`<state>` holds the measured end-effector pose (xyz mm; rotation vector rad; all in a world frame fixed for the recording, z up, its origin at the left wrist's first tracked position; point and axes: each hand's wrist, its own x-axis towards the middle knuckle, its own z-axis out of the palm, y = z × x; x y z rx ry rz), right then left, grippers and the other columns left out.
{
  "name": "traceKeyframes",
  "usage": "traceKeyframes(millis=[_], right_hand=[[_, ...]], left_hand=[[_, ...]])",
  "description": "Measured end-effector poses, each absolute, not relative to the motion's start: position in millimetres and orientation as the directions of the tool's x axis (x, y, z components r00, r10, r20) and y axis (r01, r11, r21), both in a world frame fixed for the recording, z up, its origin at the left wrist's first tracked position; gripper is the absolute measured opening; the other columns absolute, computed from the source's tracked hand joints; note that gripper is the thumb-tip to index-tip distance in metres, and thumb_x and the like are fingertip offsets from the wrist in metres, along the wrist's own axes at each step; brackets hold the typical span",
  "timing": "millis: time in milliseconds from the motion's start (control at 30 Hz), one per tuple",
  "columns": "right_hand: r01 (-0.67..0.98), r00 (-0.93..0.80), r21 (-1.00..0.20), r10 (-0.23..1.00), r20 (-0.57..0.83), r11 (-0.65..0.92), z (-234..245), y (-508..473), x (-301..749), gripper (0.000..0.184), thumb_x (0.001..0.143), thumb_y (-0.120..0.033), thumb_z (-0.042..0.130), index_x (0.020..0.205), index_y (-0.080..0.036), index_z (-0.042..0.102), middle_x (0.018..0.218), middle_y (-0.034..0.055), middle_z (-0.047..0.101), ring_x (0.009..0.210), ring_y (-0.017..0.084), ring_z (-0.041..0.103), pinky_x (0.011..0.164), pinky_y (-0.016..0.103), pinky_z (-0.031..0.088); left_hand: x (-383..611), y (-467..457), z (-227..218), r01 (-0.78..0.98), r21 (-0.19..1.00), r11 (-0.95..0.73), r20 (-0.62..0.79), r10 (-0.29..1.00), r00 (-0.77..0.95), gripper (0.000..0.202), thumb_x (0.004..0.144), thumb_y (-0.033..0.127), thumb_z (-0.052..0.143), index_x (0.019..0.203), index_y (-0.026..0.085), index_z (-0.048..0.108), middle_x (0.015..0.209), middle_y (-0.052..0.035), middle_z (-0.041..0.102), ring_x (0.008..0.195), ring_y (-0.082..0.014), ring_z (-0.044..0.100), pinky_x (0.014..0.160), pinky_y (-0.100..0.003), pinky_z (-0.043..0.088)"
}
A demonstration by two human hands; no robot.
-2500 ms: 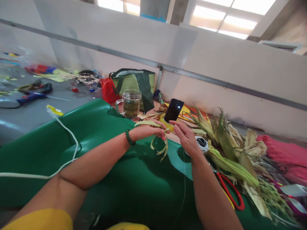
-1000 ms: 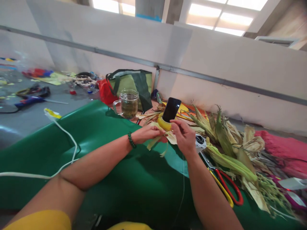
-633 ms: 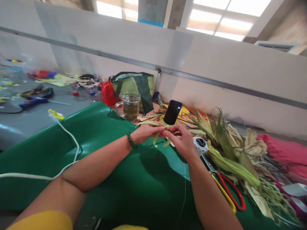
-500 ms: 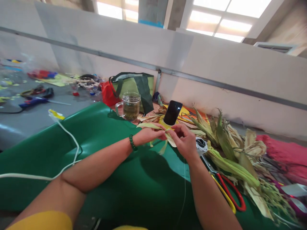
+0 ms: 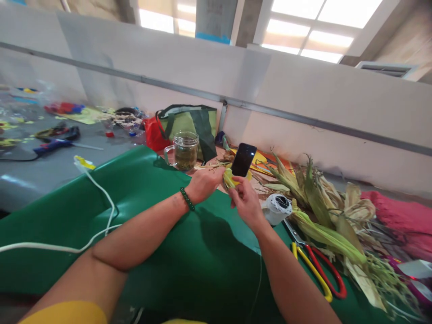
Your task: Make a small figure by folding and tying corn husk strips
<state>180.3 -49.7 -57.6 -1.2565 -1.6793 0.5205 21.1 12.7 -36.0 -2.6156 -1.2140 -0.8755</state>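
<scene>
Husk strip [image 5: 228, 178]: centre of frame, just lower-left of phone [image 5: 244, 159]; pinched in left hand [image 5: 205, 183] and right hand [image 5: 246, 200]. Finger-shaping is judged in hand; a steady two-handed grip is called for next.

Scissors [image 5: 304, 245], cable [image 5: 76, 250] on green mat [image 5: 202, 265]

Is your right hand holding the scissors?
No, the scissors lie on the green mat, apart from the right hand, whose fingertips are up at the husk.
</scene>
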Motion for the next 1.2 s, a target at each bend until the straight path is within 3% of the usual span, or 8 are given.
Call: traceKeyframes(millis=[167, 333, 433, 533, 667, 733, 933, 1200], right_hand=[[0.870, -0.215, -0.122, 0.589, 0.779, 0.477, -52.0, -50.0, 200.8, 0.031, 0.096, -0.020, 0.042, 0.117, -0.022, 0.064, 0.091, 0.0095, 0.067, 0.080, 0.020, 0.063, 0.070, 0.031, 0.050], [0.885, -0.323, 0.076, 0.488, 0.811, 0.460, -48.1, -46.6, 217.4, 0.032, 0.098, -0.016, 0.041, 0.110, -0.021, 0.070, 0.089, 0.0082, 0.067, 0.081, 0.018, 0.062, 0.074, 0.027, 0.048], [0.910, -0.246, -0.003, 0.546, 0.801, 0.415, -49.1, -42.3, 221.8, 0.031, 0.097, -0.019, 0.043, 0.105, -0.022, 0.072, 0.088, 0.0084, 0.068, 0.080, 0.018, 0.062, 0.072, 0.027, 0.048], [0.877, -0.050, -0.261, 0.616, 0.786, 0.403, -49.1, -39.8, 218.6, 0.028, 0.095, -0.030, 0.047, 0.093, -0.020, 0.074, 0.082, 0.0091, 0.070, 0.073, 0.019, 0.063, 0.069, 0.031, 0.050], [0.506, 0.043, -0.755, 0.862, 0.505, 0.417, -45.5, -42.6, 202.0, 0.040, 0.090, -0.052, 0.052, 0.081, -0.019, 0.071, 0.063, 0.0033, 0.065, 0.049, 0.014, 0.056, 0.050, 0.027, 0.047], [0.339, -0.049, -0.871, 0.931, 0.362, 0.356, -43.9, -45.6, 192.9, 0.043, 0.085, -0.058, 0.055, 0.078, -0.018, 0.071, 0.057, 0.0007, 0.061, 0.046, 0.012, 0.052, 0.045, 0.024, 0.044], [0.354, -0.053, -0.883, 0.950, 0.309, 0.307, -45.1, -45.4, 188.0, 0.041, 0.079, -0.055, 0.060, 0.069, -0.017, 0.072, 0.047, -0.0034, 0.048, 0.043, 0.009, 0.038, 0.041, 0.022, 0.031], [0.471, -0.017, -0.799, 0.910, 0.415, 0.373, -47.0, -45.2, 189.0, 0.032, 0.082, -0.043, 0.057, 0.065, -0.020, 0.072, 0.053, -0.0018, 0.057, 0.051, 0.014, 0.049, 0.050, 0.025, 0.037]], left_hand=[[19.1, 16.8, -30.4, 0.771, 0.219, -0.598, 0.485, 0.753, 0.446, 0.025, 0.090, 0.020, 0.047, 0.100, 0.013, 0.069, 0.093, -0.0127, 0.073, 0.085, -0.0227, 0.068, 0.074, -0.030, 0.047], [20.0, 11.2, -24.0, 0.774, 0.222, -0.593, 0.450, 0.766, 0.458, 0.028, 0.092, 0.022, 0.044, 0.087, 0.014, 0.070, 0.085, -0.0109, 0.072, 0.080, -0.0210, 0.067, 0.073, -0.029, 0.045], [18.2, 9.8, -20.9, 0.823, 0.175, -0.540, 0.434, 0.793, 0.428, 0.033, 0.094, 0.025, 0.041, 0.089, 0.011, 0.070, 0.083, -0.0129, 0.072, 0.077, -0.0221, 0.067, 0.070, -0.030, 0.045], [17.1, 11.8, -21.4, 0.810, 0.215, -0.545, 0.459, 0.789, 0.409, 0.030, 0.094, 0.024, 0.042, 0.099, 0.010, 0.069, 0.089, -0.0138, 0.072, 0.081, -0.0223, 0.066, 0.073, -0.030, 0.046], [20.4, 17.2, -28.6, 0.609, 0.502, -0.614, 0.496, 0.781, 0.378, 0.024, 0.091, 0.020, 0.048, 0.101, 0.014, 0.069, 0.086, -0.0077, 0.071, 0.083, -0.0177, 0.065, 0.078, -0.027, 0.048], [23.4, 20.0, -33.5, 0.413, 0.669, -0.618, 0.452, 0.779, 0.434, 0.019, 0.088, 0.019, 0.052, 0.090, 0.014, 0.070, 0.077, -0.0040, 0.069, 0.079, -0.0157, 0.063, 0.077, -0.026, 0.049], [26.1, 20.7, -37.1, -0.036, 0.948, -0.316, 0.249, 0.665, 0.704, 0.012, 0.077, 0.016, 0.063, 0.086, 0.011, 0.068, 0.080, -0.0040, 0.072, 0.078, -0.0139, 0.066, 0.075, -0.025, 0.053], [25.7, 15.6, -34.6, -0.055, 0.970, -0.238, 0.211, 0.702, 0.680, 0.026, 0.076, 0.032, 0.074, 0.089, 0.010, 0.070, 0.086, -0.0064, 0.074, 0.079, -0.0145, 0.066, 0.074, -0.025, 0.052]])
